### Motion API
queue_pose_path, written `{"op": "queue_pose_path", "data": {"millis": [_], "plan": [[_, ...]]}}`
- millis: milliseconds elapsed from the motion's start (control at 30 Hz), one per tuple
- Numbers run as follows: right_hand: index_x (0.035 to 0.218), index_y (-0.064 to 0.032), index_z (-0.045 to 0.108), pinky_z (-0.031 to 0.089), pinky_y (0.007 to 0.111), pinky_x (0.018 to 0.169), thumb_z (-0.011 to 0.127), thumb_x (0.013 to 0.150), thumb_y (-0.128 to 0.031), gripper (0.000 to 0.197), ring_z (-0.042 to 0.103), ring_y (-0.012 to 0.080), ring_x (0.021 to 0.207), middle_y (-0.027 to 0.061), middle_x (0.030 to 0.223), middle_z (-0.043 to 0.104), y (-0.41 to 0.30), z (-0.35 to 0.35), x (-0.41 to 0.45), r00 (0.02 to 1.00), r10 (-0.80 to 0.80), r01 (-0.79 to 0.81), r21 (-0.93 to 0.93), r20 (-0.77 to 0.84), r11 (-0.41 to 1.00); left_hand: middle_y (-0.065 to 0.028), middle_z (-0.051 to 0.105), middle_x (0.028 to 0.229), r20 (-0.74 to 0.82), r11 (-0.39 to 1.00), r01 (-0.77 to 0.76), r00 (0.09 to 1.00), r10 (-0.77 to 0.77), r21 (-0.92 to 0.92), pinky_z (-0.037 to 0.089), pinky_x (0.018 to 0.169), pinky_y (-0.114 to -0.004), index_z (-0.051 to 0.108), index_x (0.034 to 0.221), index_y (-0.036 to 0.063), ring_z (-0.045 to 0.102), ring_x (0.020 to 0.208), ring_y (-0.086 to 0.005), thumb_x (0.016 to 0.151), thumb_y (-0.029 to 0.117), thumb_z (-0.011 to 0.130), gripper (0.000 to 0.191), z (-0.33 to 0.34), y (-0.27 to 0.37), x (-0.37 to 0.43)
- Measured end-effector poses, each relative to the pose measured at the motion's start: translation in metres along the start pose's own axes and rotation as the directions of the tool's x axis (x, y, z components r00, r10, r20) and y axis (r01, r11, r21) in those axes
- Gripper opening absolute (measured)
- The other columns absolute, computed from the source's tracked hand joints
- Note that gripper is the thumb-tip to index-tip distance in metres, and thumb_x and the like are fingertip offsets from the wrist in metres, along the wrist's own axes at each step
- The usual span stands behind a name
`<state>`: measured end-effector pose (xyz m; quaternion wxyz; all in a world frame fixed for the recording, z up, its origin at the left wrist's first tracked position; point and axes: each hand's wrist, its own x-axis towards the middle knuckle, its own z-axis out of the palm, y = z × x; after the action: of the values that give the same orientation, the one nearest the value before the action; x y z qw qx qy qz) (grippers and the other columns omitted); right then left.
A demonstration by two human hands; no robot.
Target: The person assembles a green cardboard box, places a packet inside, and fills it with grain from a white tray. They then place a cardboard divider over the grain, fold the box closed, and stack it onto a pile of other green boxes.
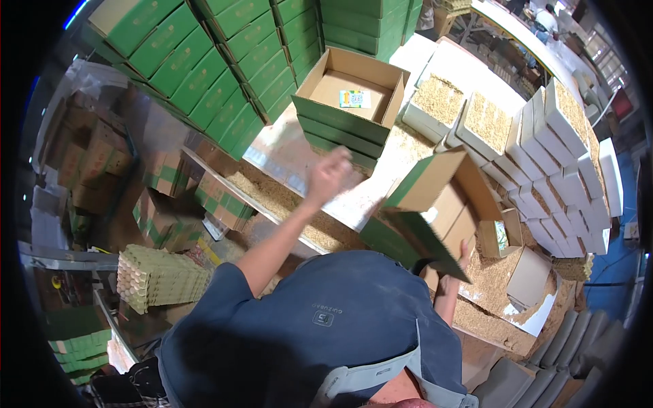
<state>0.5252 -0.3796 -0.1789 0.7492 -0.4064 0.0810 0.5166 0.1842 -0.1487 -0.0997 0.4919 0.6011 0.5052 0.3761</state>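
My right hand (455,273) grips the edge of an open cardboard box (454,211), green outside and brown inside. The box is tilted, with its open side facing right. Another green box (385,239) shows partly behind and below it. My left hand (329,173) is blurred above the table (352,201), fingers seemingly curled; whether anything is in them I cannot tell. Just beyond it stands a stack of nested green boxes (342,120), the top one open upward. A printed card (355,99) lies on the bottom of that top box.
Tall stacks of green cartons (189,66) rise at the back left. White foam boxes (551,188) filled with husk-like bedding are piled at right. A small cardboard box (500,232) sits on loose bedding (484,275). Stacked egg trays (163,278) stand at my left.
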Motion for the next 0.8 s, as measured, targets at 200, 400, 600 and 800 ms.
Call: {"op": "queue_pose_path", "data": {"millis": [200,400,600,800], "plan": [[0.136,0.008,0.049,0.045,0.044,0.106,0.05,0.098,-0.048,0.068,0.057,0.0371,0.121,0.0254,0.133,0.057,-0.077,0.125,0.046,0.816,0.128,-0.142,-0.02,0.563,0.99,-0.0196,0.056,0.139,-0.356,0.924,-0.38,0.858,0.371,0.048,0.04,0.107,-0.036,0.042,0.147,0.0026,0.054,0.126,-0.0258,0.1,0.041,0.051,0.061,-0.101,0.038,0.114],[0.122,0.009,0.059,0.051,0.04,0.097,0.053,0.099,-0.039,0.054,0.066,0.0314,0.103,0.0214,0.116,0.067,-0.049,0.249,0.087,0.859,0.071,-0.009,-0.123,0.507,0.992,-0.0171,0.065,0.128,0.0,0.973,-0.19,0.982,0.191,-0.132,0.039,0.106,-0.032,0.048,0.145,0.0069,0.057,0.121,-0.0194,0.1,0.059,0.042,0.069,-0.105,0.007,0.158],[0.126,0.0001,0.057,0.05,0.042,0.1,0.054,0.1,-0.037,0.046,0.063,0.0276,0.112,0.0151,0.122,0.064,-0.01,0.267,0.107,0.847,-0.034,0.134,-0.151,0.531,0.979,-0.0088,0.062,0.135,0.006,0.969,-0.174,0.984,0.175,0.178,0.036,0.11,-0.034,0.069,0.122,0.0049,0.055,0.128,-0.0277,0.099,0.059,0.04,0.066,-0.101,0.002,0.151],[0.124,-0.005,0.059,0.049,0.035,0.098,0.06,0.095,-0.04,0.045,0.065,0.0245,0.102,0.0087,0.116,0.066,-0.007,0.245,0.116,0.831,-0.187,0.297,-0.133,0.524,0.946,-0.0076,0.06,0.137,0.031,0.945,-0.212,0.977,0.211,0.249,0.035,0.112,-0.035,0.069,0.122,0.0043,0.053,0.13,-0.0277,0.1,0.055,0.039,0.063,-0.098,0.017,0.142]]}}
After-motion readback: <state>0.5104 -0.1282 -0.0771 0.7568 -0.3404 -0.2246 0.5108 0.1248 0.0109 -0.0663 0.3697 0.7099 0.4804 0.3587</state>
